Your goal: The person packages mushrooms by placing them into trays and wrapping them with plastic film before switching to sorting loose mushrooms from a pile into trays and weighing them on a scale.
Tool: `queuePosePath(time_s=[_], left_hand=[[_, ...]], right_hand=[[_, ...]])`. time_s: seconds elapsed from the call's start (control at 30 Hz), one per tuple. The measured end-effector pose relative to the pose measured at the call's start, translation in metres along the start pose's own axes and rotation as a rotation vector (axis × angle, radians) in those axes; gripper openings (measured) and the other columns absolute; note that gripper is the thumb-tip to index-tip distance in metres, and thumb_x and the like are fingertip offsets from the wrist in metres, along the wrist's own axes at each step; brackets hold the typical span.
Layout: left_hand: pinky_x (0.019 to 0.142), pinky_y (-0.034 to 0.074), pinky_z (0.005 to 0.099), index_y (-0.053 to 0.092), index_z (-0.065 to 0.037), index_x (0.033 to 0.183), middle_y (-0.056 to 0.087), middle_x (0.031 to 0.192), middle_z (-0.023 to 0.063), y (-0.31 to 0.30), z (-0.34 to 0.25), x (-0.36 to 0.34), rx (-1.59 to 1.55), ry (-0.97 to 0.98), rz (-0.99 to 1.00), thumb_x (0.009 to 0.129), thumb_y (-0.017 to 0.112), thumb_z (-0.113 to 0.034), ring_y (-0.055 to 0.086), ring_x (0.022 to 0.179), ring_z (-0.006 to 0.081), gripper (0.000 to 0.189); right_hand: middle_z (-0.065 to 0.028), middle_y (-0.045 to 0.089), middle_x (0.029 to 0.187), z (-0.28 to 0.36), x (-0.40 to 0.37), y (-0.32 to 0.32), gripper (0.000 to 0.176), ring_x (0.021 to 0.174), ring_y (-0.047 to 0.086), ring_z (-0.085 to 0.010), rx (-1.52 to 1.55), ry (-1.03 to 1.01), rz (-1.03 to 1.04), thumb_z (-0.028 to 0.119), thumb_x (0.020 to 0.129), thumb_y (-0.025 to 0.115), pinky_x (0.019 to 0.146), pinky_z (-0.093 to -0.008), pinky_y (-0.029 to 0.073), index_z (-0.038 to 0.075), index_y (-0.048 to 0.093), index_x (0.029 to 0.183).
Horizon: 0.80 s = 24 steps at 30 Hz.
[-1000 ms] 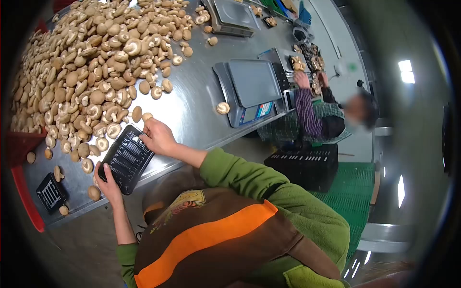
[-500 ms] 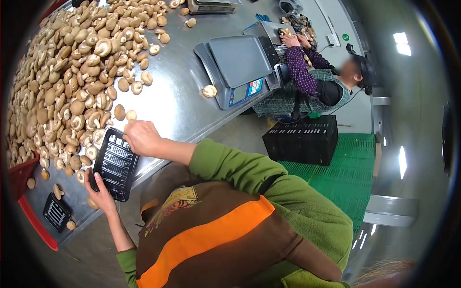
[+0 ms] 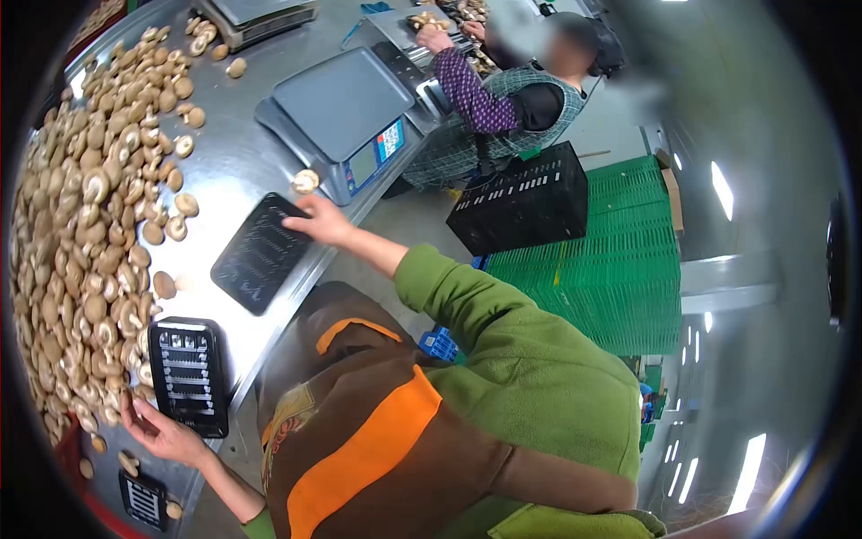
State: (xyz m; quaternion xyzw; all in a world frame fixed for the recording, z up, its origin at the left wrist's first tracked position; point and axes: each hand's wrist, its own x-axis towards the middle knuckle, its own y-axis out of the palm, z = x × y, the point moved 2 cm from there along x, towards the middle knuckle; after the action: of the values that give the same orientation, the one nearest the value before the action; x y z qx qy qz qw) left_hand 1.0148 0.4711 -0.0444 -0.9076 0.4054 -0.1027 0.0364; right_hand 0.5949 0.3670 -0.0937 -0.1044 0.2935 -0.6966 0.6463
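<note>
My right hand [image 3: 319, 221] grips the upper right edge of a black plastic tray [image 3: 262, 256], tilted over the metal table beside the scale. My left hand [image 3: 164, 435] is empty with its fingers apart, close to the lower edge of the mushroom pile [image 3: 99, 260]. A second black tray [image 3: 189, 377] with ribs in its base lies by the pile, just above and right of my left hand. One mushroom [image 3: 306, 181] sits between the tray in my right hand and the scale.
A scale with a grey pan [image 3: 343, 101] stands on the metal table [image 3: 229, 117]; another scale [image 3: 256, 18] is farther back. A co-worker [image 3: 503, 108] handles mushrooms at the right. Below are a black crate [image 3: 521, 202] and green stacked pallets [image 3: 593, 269]. A small black tray [image 3: 142, 499] lies lower left.
My right hand has moved toward the scale with a black tray in it. My left hand has come off the ribbed tray, which now lies by the pile. The view has shifted.
</note>
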Motion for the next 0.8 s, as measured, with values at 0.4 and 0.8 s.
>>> queuePosePath(time_s=[0.4, 0.8], left_hand=[[0.074, 0.045, 0.0233, 0.054, 0.0, 0.113, 0.061, 0.102, 0.0065, 0.164, -0.008, -0.06, -0.052, -0.402, 0.648, 0.095, 0.054, -0.018, 0.057, 0.088, 0.0127, 0.026], [0.085, 0.046, 0.0277, 0.049, -0.001, 0.125, 0.056, 0.12, 0.0094, 0.257, 0.128, -0.112, -0.428, -1.09, 0.466, 0.092, 0.053, -0.026, 0.056, 0.1, 0.0168, 0.042]], right_hand=[[-0.0135, 0.065, 0.093, -0.035, 0.076, 0.02, 0.077, 0.088, 0.061, -0.0219, 0.047, -0.378, 0.109, 0.02, 0.072, 0.075, 0.082, -0.0329, 0.047, 0.011, 0.036, 0.138], [-0.0197, 0.058, 0.081, 0.027, 0.094, -0.071, 0.026, 0.078, 0.058, -0.0343, -0.004, -0.344, 0.26, 0.027, 0.092, 0.048, 0.072, -0.0429, 0.045, 0.002, 0.055, 0.096]])
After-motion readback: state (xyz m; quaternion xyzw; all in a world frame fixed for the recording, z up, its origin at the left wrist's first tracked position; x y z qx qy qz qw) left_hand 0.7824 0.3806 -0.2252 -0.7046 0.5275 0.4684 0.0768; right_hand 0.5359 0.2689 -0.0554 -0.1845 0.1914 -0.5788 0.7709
